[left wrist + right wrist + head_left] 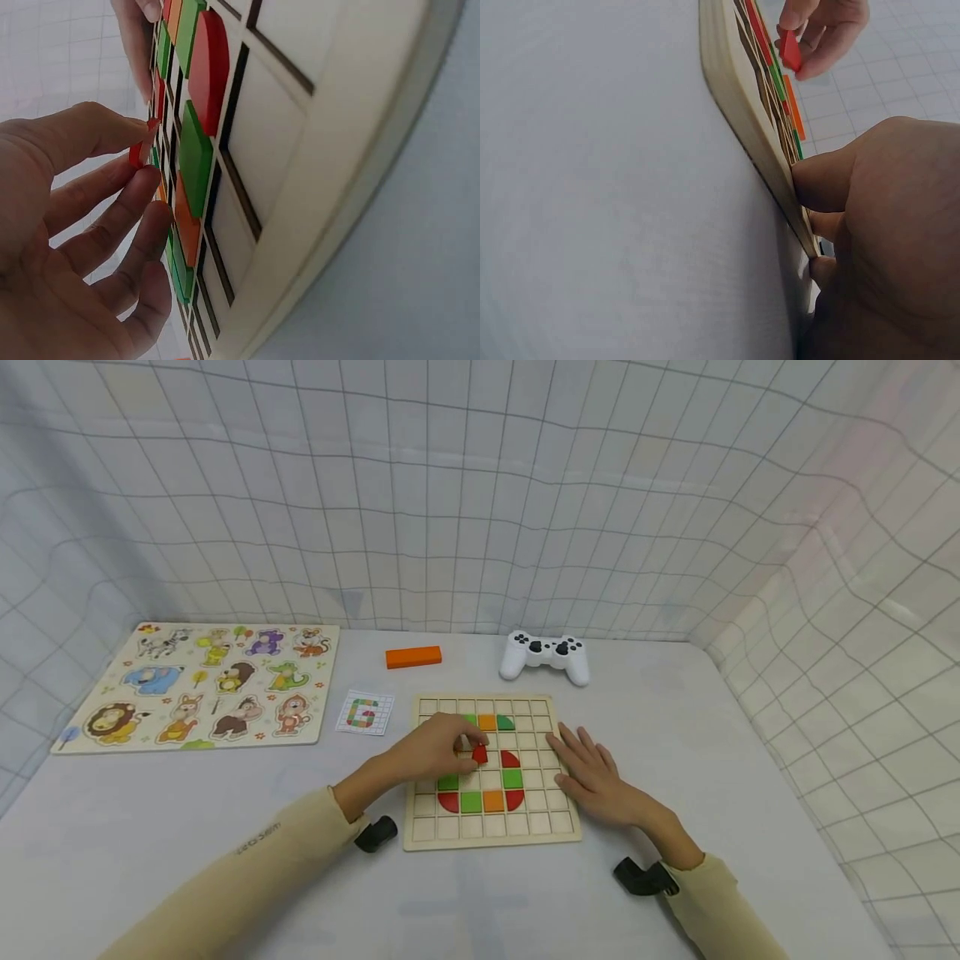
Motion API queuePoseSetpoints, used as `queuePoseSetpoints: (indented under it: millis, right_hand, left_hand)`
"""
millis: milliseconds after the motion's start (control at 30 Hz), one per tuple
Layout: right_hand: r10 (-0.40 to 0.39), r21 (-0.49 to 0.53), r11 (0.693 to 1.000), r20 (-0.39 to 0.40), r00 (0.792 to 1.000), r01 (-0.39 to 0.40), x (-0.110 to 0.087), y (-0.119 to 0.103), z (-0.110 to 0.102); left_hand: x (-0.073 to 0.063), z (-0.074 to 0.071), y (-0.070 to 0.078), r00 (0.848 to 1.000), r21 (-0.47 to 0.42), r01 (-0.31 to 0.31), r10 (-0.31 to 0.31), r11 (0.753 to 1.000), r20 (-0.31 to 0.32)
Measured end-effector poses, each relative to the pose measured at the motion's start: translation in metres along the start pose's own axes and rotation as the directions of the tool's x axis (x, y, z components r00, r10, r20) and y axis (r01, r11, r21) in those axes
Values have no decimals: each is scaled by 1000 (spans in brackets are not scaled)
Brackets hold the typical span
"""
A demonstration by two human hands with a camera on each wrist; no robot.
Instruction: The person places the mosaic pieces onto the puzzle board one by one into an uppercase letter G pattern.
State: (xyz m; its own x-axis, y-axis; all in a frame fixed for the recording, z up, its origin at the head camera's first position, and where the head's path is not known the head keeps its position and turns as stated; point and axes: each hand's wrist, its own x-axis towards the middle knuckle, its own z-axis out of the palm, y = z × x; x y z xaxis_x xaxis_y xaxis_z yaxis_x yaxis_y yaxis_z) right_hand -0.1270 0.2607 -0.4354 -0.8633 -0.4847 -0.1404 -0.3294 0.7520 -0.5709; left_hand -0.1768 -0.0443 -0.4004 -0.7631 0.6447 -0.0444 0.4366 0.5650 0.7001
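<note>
My left hand (437, 748) pinches a small red tile (480, 754) between thumb and fingertips, over the middle of a wooden grid board (491, 844). In the left wrist view the red tile (142, 145) is tilted at the fingertips, close over the board. Green, orange and red tiles sit in the grid cells, among them a red quarter-round tile (511, 759), a green square (471, 802) and an orange square (492, 801). Some tiles are hidden under the left hand. My right hand (596, 781) rests with extended fingers at the board's right edge, thumb (825, 184) touching its rim.
Left of the board lies a pattern card (365, 712) with a coloured tile design. An animal puzzle board (198, 685) occupies the far left. Behind the grid board are an orange block (413, 657) and a white game controller (546, 656). A gridded curtain (450, 510) hangs behind the table.
</note>
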Motion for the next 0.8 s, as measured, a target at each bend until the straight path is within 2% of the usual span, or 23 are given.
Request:
queuePoseSetpoints:
  millis: [233,500,800]
  right_hand:
    - [-7,2,1000,2,1000,7,2,-2,0]
    - [-2,-2,1000,1,1000,2,3,-2,0]
    - [-5,7,1000,-3,1000,5,4,-4,-1]
  left_hand:
    - [7,7,7,1000,124,7,-6,992,-9]
    - [7,10,13,1000,138,11,-10,990,-7]
    - [9,17,14,997,190,23,-8,981,-75]
